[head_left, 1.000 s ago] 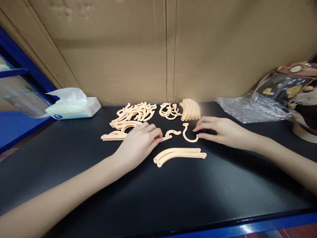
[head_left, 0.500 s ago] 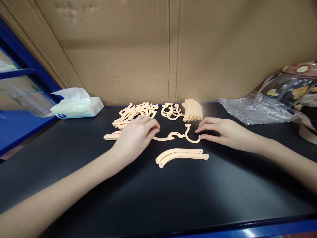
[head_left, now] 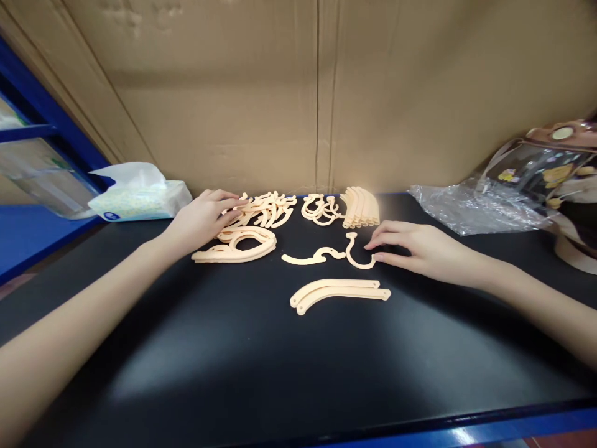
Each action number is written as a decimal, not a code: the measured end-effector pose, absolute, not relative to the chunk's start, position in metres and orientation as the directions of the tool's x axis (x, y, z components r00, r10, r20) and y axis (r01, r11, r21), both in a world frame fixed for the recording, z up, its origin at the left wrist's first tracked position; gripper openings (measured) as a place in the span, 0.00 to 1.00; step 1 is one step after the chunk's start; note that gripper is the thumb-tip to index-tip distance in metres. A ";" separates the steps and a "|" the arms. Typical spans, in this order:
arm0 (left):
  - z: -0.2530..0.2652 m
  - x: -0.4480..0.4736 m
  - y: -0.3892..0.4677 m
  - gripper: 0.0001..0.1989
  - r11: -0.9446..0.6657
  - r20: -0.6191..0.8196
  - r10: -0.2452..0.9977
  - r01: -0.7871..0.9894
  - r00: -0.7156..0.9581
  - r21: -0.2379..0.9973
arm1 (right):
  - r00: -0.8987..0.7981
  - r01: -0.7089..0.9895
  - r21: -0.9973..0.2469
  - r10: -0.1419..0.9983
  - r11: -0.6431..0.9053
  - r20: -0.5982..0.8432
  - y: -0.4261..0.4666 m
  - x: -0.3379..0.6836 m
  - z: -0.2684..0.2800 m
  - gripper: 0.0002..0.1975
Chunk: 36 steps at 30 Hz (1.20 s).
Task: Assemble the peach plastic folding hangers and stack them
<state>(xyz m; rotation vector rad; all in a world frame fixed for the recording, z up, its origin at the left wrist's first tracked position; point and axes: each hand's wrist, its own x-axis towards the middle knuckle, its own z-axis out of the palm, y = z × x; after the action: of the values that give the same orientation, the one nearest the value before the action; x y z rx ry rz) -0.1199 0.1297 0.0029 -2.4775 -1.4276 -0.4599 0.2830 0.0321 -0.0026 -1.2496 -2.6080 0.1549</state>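
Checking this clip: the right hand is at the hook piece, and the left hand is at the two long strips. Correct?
Not quite: the left hand is at the jumbled pile, not the two long strips, as the head view shows. The right hand is at the hook piece, as you say.

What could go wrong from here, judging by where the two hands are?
The left hand is at the jumbled pile, where pieces overlap; drawing one out might drag others along.

The right hand has its thumb by one end of the front hook; a small nudge could push the hook into the wavy piece right beside it.

The stack lies just below the left hand, so a low sweep might knock it askew.
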 end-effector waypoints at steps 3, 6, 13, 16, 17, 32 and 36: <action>0.002 -0.121 0.132 0.30 -0.514 0.377 0.782 0.856 0.496 -0.060 | -0.608 0.748 -0.198 0.774 0.633 0.177 0.032 0.283 -0.003 0.16; 0.005 -0.121 0.131 0.28 -0.510 0.371 0.779 0.855 0.506 -0.095 | -0.610 0.749 -0.191 0.773 0.634 0.175 0.033 0.283 -0.003 0.16; 0.010 -0.115 0.125 0.21 -0.462 0.346 0.803 0.873 0.486 -0.153 | -0.611 0.748 -0.187 0.771 0.637 0.180 0.034 0.284 -0.004 0.16; 0.012 -0.111 0.122 0.18 -0.457 0.334 0.808 0.874 0.485 -0.164 | -0.612 0.747 -0.186 0.769 0.638 0.184 0.034 0.284 -0.004 0.16; 0.013 -0.109 0.121 0.17 -0.458 0.329 0.809 0.873 0.487 -0.166 | -0.611 0.747 -0.187 0.770 0.638 0.184 0.034 0.284 -0.004 0.16; 0.037 -0.081 0.101 0.17 -0.351 0.217 0.936 0.770 0.277 0.534 | -0.606 0.754 -0.189 0.777 0.629 0.169 0.032 0.283 -0.002 0.16; 0.042 -0.059 0.081 0.18 -0.314 0.115 0.940 0.680 0.322 0.663 | -0.606 0.754 -0.193 0.778 0.628 0.165 0.032 0.283 -0.002 0.16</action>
<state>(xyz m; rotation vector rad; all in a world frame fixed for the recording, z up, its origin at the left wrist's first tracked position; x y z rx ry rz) -0.0592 0.0813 0.0415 -2.9241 -1.9938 -0.9528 0.2827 0.0324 -0.0018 -1.2536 -2.6189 0.1513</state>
